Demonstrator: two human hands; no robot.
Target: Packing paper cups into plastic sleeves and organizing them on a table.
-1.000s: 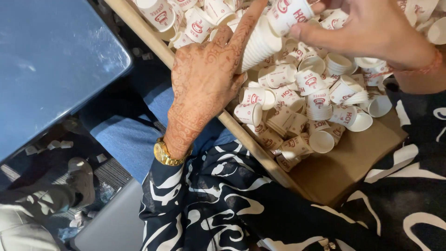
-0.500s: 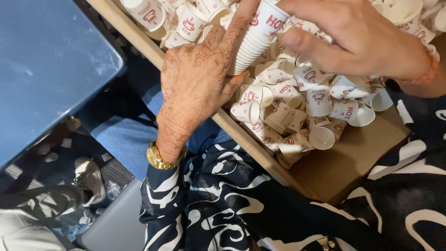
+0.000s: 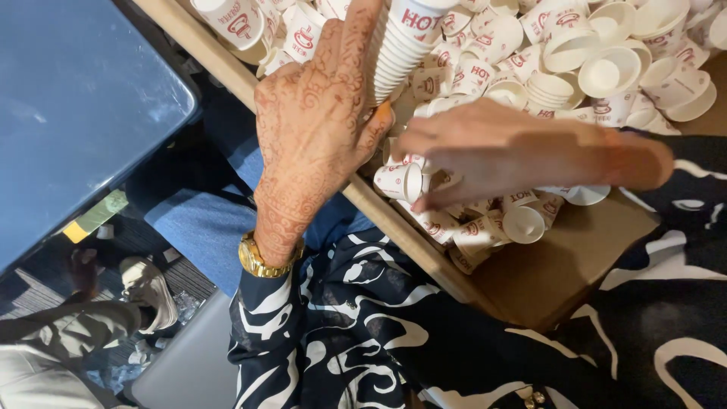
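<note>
My left hand (image 3: 318, 129), patterned with henna and wearing a gold watch, grips a tall nested stack of small white paper cups (image 3: 405, 45) with red print. My right hand (image 3: 500, 151) reaches down into the heap of loose paper cups (image 3: 575, 68) in a brown cardboard box (image 3: 560, 265); its fingers close around one small cup (image 3: 400, 182) lying on its side at the near edge of the heap. Both sleeves are black with white swirls.
The box's long wooden-brown rim (image 3: 227, 68) runs diagonally from top left to bottom centre. A dark blue tabletop (image 3: 76, 106) lies at left. Below it are blue-jeaned legs (image 3: 204, 220), another person's shoe (image 3: 148, 288) and a littered floor.
My right hand has left the top of the stack and dropped down to the loose cups near the box's edge. My left hand still holds the stack, a little higher in view.
</note>
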